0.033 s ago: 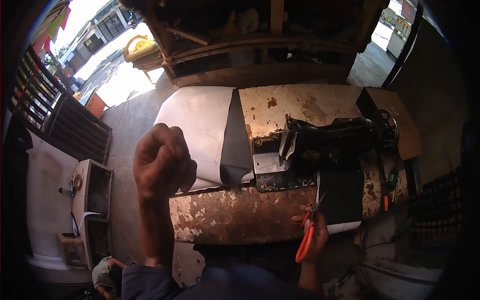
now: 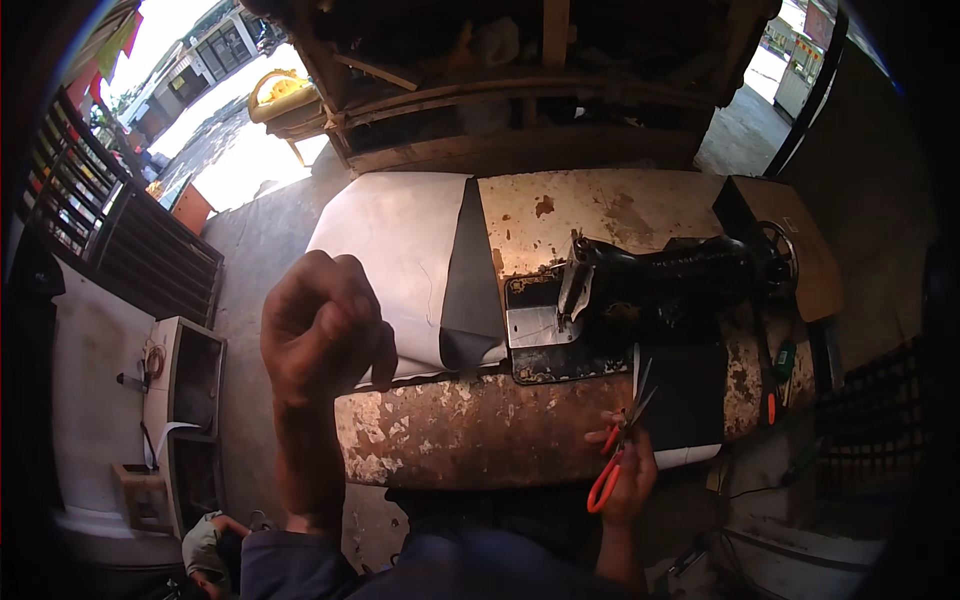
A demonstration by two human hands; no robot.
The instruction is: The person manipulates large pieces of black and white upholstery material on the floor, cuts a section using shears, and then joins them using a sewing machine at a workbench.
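Note:
My left hand point(image 2: 325, 325) is raised over the left part of the worn table, its fingers closed in a pinch. Whatever it pinches, if anything, is too small to make out. Beneath and beside it lies a large sheet point(image 2: 385, 220), pale on top, with a dark folded-over edge point(image 2: 468, 300). A thin thread curls on the pale side. At the table's near edge, my right hand point(image 2: 632, 478) holds scissors point(image 2: 606, 488) with orange handles, blades parted and pointing away from me. Just beyond the blades stands a black sewing machine point(image 2: 660, 275), and a dark piece of material point(image 2: 685, 395) lies by them.
The worn table point(image 2: 470, 435) spans the middle. On its right lie a green-handled tool point(image 2: 785, 358) and an orange-tipped tool point(image 2: 771, 405). A wooden frame point(image 2: 520, 150) stands behind it, a white cabinet point(image 2: 170, 390) at left. Another person point(image 2: 208, 550) is low at bottom left.
My left hand has shifted slightly left and nearer to me. The scissor blades look a little farther apart, with the handles tilted slightly differently.

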